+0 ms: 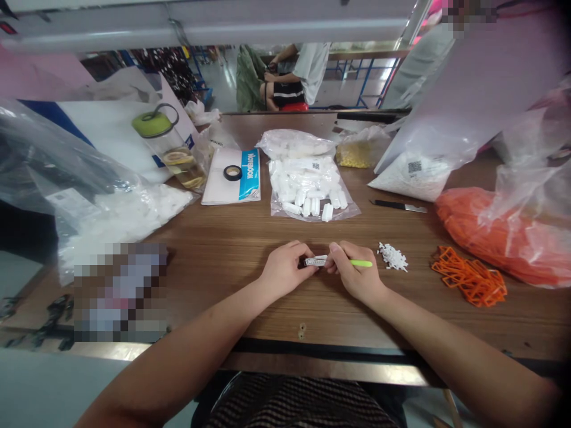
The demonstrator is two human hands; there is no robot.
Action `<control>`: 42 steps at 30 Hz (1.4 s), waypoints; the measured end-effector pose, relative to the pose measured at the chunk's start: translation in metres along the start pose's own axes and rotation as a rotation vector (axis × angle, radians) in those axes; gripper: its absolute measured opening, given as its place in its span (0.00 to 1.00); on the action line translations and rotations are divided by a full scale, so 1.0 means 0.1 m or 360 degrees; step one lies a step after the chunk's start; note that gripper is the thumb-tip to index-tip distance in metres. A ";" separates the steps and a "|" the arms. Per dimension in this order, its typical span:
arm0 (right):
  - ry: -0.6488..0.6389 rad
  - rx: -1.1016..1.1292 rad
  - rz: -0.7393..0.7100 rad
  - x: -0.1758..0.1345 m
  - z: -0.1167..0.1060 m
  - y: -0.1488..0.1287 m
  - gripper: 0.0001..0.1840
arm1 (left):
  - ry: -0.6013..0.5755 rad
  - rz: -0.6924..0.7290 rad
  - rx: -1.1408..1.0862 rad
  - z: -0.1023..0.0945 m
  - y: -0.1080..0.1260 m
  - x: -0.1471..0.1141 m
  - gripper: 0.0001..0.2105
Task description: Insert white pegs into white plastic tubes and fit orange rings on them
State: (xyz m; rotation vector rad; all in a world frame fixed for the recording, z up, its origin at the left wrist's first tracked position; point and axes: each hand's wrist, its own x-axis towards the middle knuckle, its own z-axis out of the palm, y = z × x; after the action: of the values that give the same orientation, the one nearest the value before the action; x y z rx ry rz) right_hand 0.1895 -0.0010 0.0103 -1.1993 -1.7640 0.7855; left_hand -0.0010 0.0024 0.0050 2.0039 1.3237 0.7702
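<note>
A small white plastic connector housing (316,261) with a row of slots is pinched between the thumb and fingers of my left hand (285,268). My right hand (357,274) is closed round a slim tool with a lime-green handle (362,263). The tool's tip is hidden by the fingers, close to the housing's right end. Just right of that hand lies a small heap of tiny white plastic pieces (393,257). Beyond both hands, several similar white housings (314,205) lie at the mouth of a clear bag (307,172).
Orange plastic frames (469,277) lie at the right, beside a bag of orange parts (486,235). A craft knife (398,206) lies behind the heap. Black tape (232,173) rests on a notebook (218,190), near a bottle (178,151). A bag of white parts (120,217) stands left.
</note>
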 end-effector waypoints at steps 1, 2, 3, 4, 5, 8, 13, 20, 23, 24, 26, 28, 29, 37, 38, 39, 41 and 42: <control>-0.0009 -0.0010 -0.0010 0.00 0.00 0.00 0.23 | 0.0000 -0.0003 0.0000 0.00 0.00 0.00 0.05; -0.0031 -0.0021 -0.0028 0.01 0.00 0.00 0.23 | 0.0001 -0.0005 0.0000 0.00 0.00 0.00 0.05; -0.0056 -0.0037 -0.0050 0.01 -0.01 -0.01 0.23 | 0.0004 -0.0009 0.0001 0.00 0.00 0.00 0.05; -0.0081 -0.0056 -0.0073 0.01 -0.01 -0.02 0.23 | 0.0008 -0.0012 0.0002 0.00 0.00 0.00 0.06; -0.0101 -0.0079 -0.0094 0.02 -0.01 -0.02 0.23 | 0.0009 -0.0018 0.0002 0.00 0.01 0.00 0.06; -0.0097 -0.0123 -0.0115 0.02 -0.02 -0.04 0.23 | 0.0006 -0.0026 0.0003 0.00 0.01 0.00 0.06; -0.0007 -0.0055 -0.0056 0.00 -0.02 -0.03 0.23 | -0.0007 -0.0007 -0.0007 0.00 0.01 0.00 0.05; -0.0052 -0.0054 -0.0049 0.01 -0.01 0.00 0.23 | 0.0000 0.0005 0.0014 0.00 0.00 0.00 0.05; -0.0007 -0.0023 -0.0037 -0.01 -0.02 -0.02 0.23 | 0.0005 0.0014 -0.0004 0.00 0.00 -0.01 0.04; -0.0003 -0.0011 -0.0031 -0.01 -0.03 -0.02 0.23 | 0.0009 0.0016 -0.0009 0.00 0.00 -0.01 0.04; -0.0020 0.0001 -0.0030 -0.02 -0.03 -0.03 0.23 | 0.0016 0.0011 -0.0016 0.00 0.01 -0.01 0.04; -0.0035 -0.0004 -0.0036 -0.02 -0.02 -0.02 0.23 | 0.0017 0.0007 -0.0018 0.00 0.01 0.00 0.05; -0.0035 -0.0006 -0.0035 -0.02 -0.02 -0.02 0.22 | 0.0015 0.0007 -0.0016 -0.01 0.01 0.00 0.05; 0.0038 0.0115 0.0054 0.00 -0.02 -0.01 0.24 | -0.0001 0.0004 -0.0011 -0.01 0.02 -0.01 0.03; 0.0058 0.0128 0.0068 0.00 -0.02 -0.01 0.24 | -0.0001 0.0012 -0.0014 -0.01 0.02 -0.01 0.03; 0.0067 0.0130 0.0075 -0.01 -0.02 0.00 0.23 | 0.0001 0.0018 -0.0015 -0.01 0.02 -0.01 0.03; 0.0057 0.0119 0.0071 -0.01 -0.02 0.01 0.23 | 0.0011 0.0020 -0.0017 -0.01 0.02 -0.01 0.04; 0.0047 0.0115 0.0068 -0.02 -0.02 0.02 0.23 | 0.0013 0.0017 -0.0019 -0.01 0.01 -0.01 0.04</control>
State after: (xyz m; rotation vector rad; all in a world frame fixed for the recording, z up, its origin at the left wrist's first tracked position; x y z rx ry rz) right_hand 0.1924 -0.0018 0.0086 -1.1979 -1.6768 0.8454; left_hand -0.0010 0.0012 0.0063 2.0023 1.3108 0.7901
